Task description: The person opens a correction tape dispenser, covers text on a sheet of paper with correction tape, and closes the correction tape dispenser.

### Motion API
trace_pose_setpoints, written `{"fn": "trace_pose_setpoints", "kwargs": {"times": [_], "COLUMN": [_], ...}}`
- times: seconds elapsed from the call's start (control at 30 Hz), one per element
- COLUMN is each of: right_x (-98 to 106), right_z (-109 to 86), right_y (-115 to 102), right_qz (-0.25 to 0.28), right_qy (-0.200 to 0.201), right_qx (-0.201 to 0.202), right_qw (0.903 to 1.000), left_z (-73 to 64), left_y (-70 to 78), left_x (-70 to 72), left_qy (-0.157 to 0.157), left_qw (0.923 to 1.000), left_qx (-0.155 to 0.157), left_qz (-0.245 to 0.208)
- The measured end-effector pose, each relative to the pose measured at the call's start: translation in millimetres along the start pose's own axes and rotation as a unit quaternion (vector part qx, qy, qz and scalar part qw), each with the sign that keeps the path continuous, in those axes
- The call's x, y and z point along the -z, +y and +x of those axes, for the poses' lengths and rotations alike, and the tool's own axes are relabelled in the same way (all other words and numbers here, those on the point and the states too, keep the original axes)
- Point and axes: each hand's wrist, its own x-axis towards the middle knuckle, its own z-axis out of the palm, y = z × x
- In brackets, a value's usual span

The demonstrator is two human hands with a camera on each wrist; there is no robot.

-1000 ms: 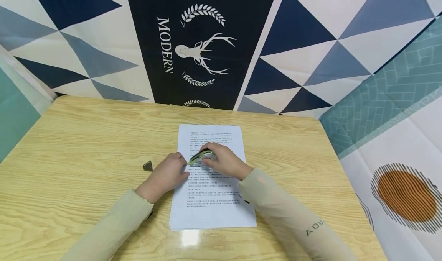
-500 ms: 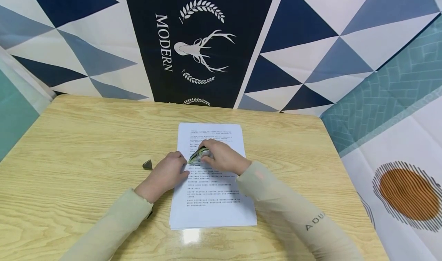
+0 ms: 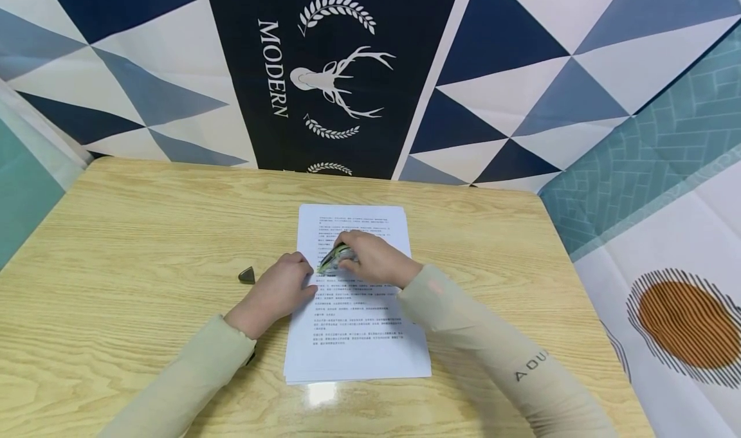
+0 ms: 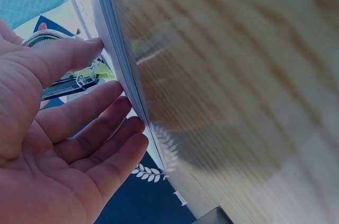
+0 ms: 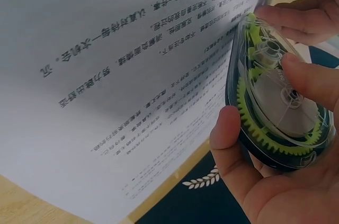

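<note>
A stack of printed paper sheets [image 3: 356,335] lies in the middle of the wooden table [image 3: 145,232]. My right hand [image 3: 373,261] grips a clear correction tape dispenser [image 3: 336,258] with green gears [image 5: 275,102], its tip down on the printed text [image 5: 175,75]. My left hand [image 3: 280,290] rests with straight fingers on the left edge of the stack [image 4: 124,75], fingertips [image 4: 95,49] close to the dispenser.
A small dark triangular cap [image 3: 247,274] lies on the table left of my left hand. A patterned cloth backdrop [image 3: 330,71] hangs behind the table's far edge. More patterned cloth [image 3: 666,232] lies past the right edge.
The right hand with the dispenser has shifted slightly up the page. The left hand stays where it was on the paper's edge.
</note>
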Motion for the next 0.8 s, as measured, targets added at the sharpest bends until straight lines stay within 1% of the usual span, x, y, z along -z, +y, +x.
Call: {"fn": "trace_pose_setpoints", "kwargs": {"times": [0.27,0.47,0.8], "right_x": [2,3,5], "right_z": [-3.8,-7.0,-13.7], "right_y": [5,10,19], "right_qz": [-0.005,-0.005,-0.008], "right_qy": [0.002,0.009,0.017], "right_qx": [-0.001,0.006,0.016], "right_qw": [1.0000,0.9999,0.9997], "left_z": [0.7,0.9,0.3], "left_y": [-0.3,0.1,1.1], "left_x": [0.1,-0.2,-0.9], "left_qy": [0.002,-0.002,0.002], "left_qw": [1.0000,1.0000,0.9999], "left_qx": [-0.002,0.002,0.007], "left_qz": [-0.005,-0.001,-0.008]}}
